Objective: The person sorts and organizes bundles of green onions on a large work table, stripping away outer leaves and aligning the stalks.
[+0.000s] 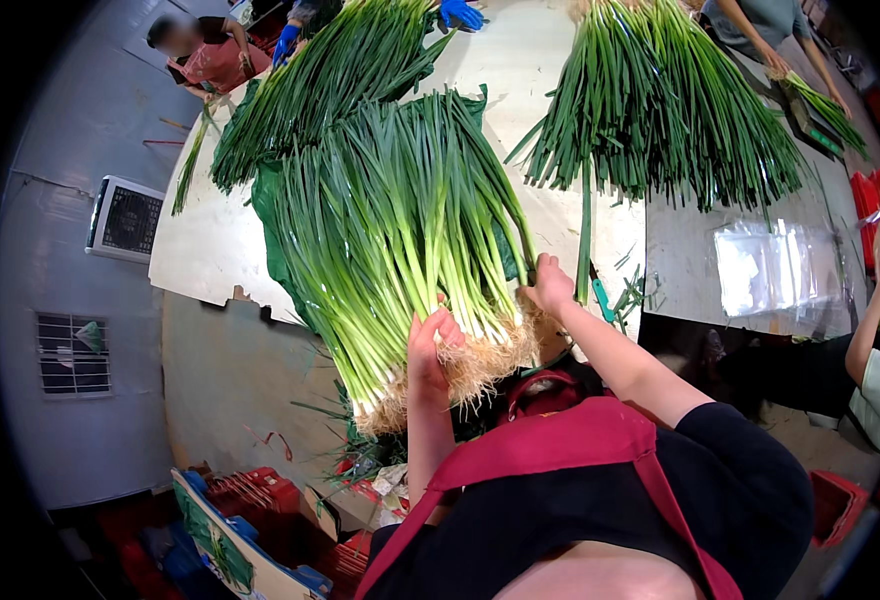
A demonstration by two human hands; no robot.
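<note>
A broad pile of long green allium stalks [402,217], spring onions or green garlic, lies before me on a green plastic sheet [273,225]. Leaves point away from me, while the pale, stringy roots [485,367] hang towards my body. My left hand [434,341] closes around a few stalks low down, just above their roots. At the pile's right edge, my right hand [549,288] has its fingers around the lower part of a stalk. A cutting tool with a teal handle [602,298] rests right of that hand, beside leaf scraps [627,300].
More stalk heaps, one at the back left [335,82] and one at the back right [657,112], cover parts of the white table [537,67]. Clear plastic bags [777,266] lie to the right. Co-workers stand around; one wears blue gloves [461,13]. Red crates [248,499] stand lower left.
</note>
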